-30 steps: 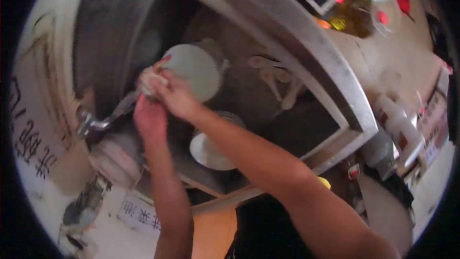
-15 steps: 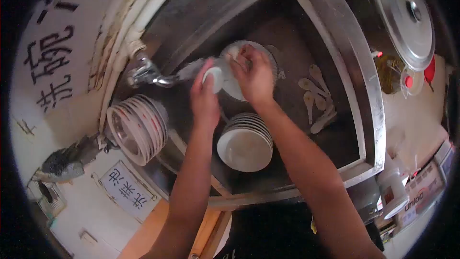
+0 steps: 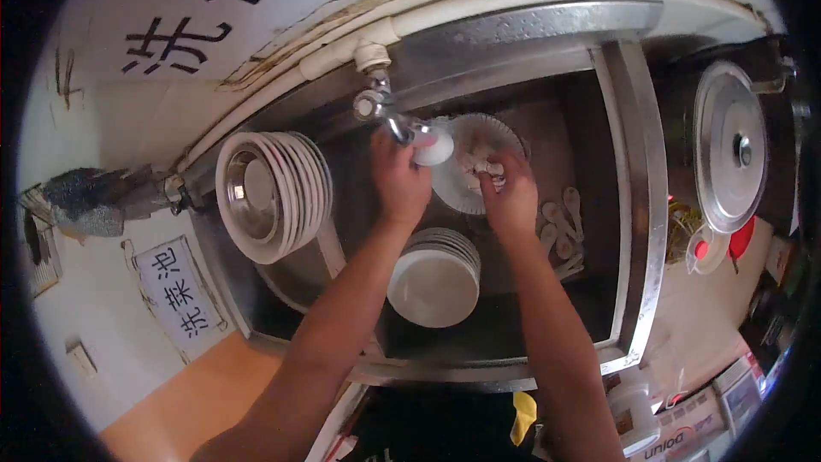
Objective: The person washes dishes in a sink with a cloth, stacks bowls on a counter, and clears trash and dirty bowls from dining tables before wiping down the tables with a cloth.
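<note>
My left hand [image 3: 402,178] is closed around a small white cup [image 3: 434,147], right under the metal tap [image 3: 397,127]. My right hand [image 3: 513,197] pinches a crumpled whitish cloth [image 3: 484,162], whose exact kind is hard to make out. Below the cloth sits a pale ribbed basin [image 3: 466,199] in the steel sink. A stack of white bowls [image 3: 434,289] stands between my forearms. To the right of my right hand lie several white soup spoons [image 3: 562,227] on the sink bottom.
At the left, several white plates [image 3: 299,231] are stacked, with a metal bowl [image 3: 254,192] on them. The steel sink rim [image 3: 637,291] borders the right side. Beyond it stands a pot with a metal lid [image 3: 727,145]. A pipe [image 3: 333,58] runs along the wall.
My view has turned and shifted. The cup in my left hand is now directly under the tap. My right hand has drawn away from the left, still with the cloth.
</note>
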`<state>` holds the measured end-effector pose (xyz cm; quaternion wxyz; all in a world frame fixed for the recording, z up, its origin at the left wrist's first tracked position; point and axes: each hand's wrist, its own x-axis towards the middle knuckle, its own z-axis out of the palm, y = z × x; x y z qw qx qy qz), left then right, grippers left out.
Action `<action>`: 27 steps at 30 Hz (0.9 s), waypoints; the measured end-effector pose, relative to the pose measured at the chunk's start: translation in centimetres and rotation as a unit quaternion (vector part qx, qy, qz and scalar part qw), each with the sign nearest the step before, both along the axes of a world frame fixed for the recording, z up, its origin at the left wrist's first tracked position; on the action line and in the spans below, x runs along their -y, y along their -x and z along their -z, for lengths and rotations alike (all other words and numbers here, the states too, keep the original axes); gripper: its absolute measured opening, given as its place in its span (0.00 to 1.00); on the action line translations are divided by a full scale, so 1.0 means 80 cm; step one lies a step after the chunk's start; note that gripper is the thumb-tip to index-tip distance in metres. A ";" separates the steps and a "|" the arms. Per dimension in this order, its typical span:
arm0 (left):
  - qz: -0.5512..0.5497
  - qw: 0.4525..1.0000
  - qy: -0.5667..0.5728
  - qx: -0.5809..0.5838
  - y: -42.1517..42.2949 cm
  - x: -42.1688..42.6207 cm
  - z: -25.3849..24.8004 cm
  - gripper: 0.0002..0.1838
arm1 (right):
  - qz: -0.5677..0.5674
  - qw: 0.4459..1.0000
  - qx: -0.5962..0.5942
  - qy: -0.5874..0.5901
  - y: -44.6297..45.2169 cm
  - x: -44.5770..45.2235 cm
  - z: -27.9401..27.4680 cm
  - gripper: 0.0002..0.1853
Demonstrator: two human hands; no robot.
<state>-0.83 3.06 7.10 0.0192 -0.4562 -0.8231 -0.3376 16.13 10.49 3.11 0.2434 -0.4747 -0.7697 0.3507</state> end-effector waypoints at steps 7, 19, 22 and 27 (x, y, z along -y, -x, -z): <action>-0.031 0.998 -0.057 0.009 0.001 -0.005 -0.010 0.12 | -0.003 0.983 -0.129 0.133 0.023 -0.032 -0.117 0.16; -0.099 0.968 0.006 0.233 -0.069 0.128 -0.208 0.17 | -0.085 0.978 -0.185 0.051 0.076 0.025 -0.249 0.19; -0.147 0.976 -0.066 0.144 -0.010 0.165 -0.250 0.17 | -0.047 0.970 -0.226 0.077 0.071 0.038 -0.239 0.23; -0.220 0.966 0.062 0.125 0.111 0.174 -0.274 0.15 | -0.087 0.961 -0.197 0.172 0.076 0.072 -0.225 0.23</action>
